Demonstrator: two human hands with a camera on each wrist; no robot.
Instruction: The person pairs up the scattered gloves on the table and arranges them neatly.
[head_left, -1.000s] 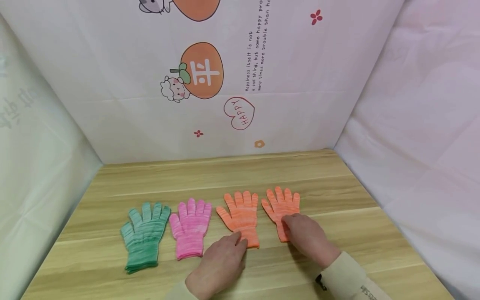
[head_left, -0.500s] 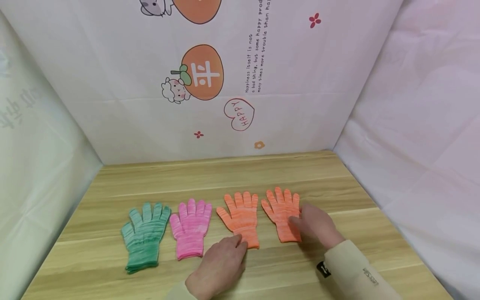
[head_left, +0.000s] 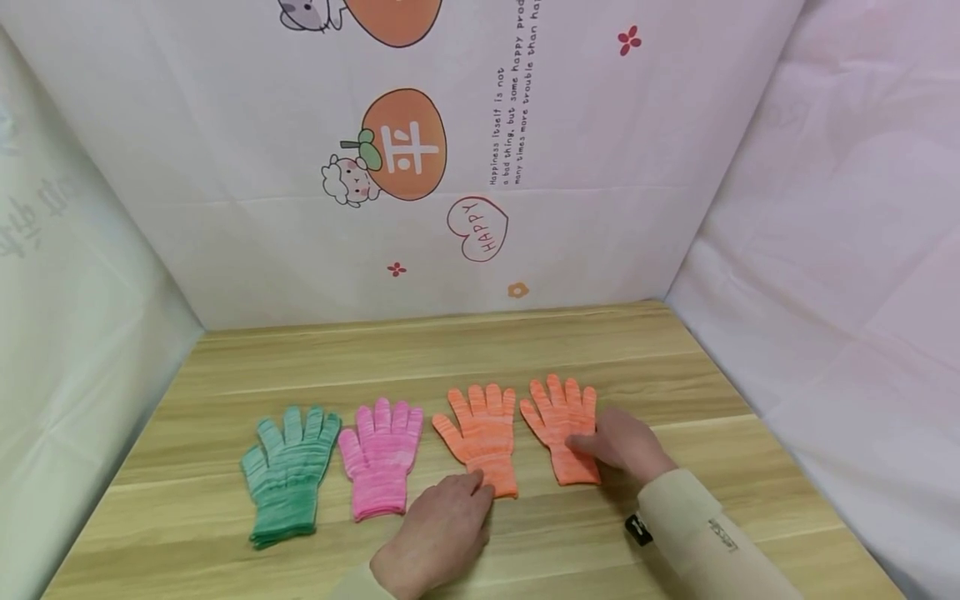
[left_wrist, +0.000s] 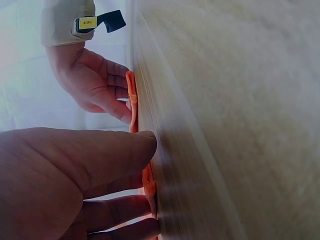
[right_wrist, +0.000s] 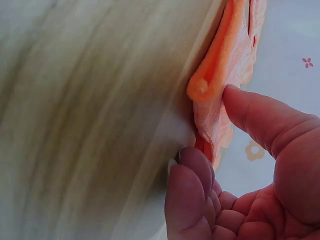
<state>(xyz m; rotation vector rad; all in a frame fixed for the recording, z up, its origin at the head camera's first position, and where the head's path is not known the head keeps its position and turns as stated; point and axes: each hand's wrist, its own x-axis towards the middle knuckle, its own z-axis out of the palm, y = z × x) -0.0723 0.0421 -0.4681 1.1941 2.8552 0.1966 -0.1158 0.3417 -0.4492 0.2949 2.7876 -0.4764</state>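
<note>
Two orange knitted gloves lie flat, fingers pointing away. At the right orange glove (head_left: 566,429), my right hand (head_left: 626,437) has its thumb on the palm area and its fingers curled at the right edge, taking that edge between them, as the right wrist view also shows. My left hand (head_left: 446,525) rests at the cuff of the left orange glove (head_left: 487,425), fingertips touching it. In the left wrist view the left thumb (left_wrist: 115,150) is straight and the fingers are extended along the cuff. Further left lie a pink glove (head_left: 381,458) and a green glove (head_left: 291,475).
The gloves form a row across a wood-grain table (head_left: 420,350). Behind it stands a white printed cloth (head_left: 300,267), with white cloth sides at left and right. A small black tag (head_left: 638,529) hangs by the right sleeve (head_left: 697,533).
My right hand has shifted from the right orange glove's lower palm and cuff to its right edge, and the glove has slid slightly left. My left hand has hardly moved.
</note>
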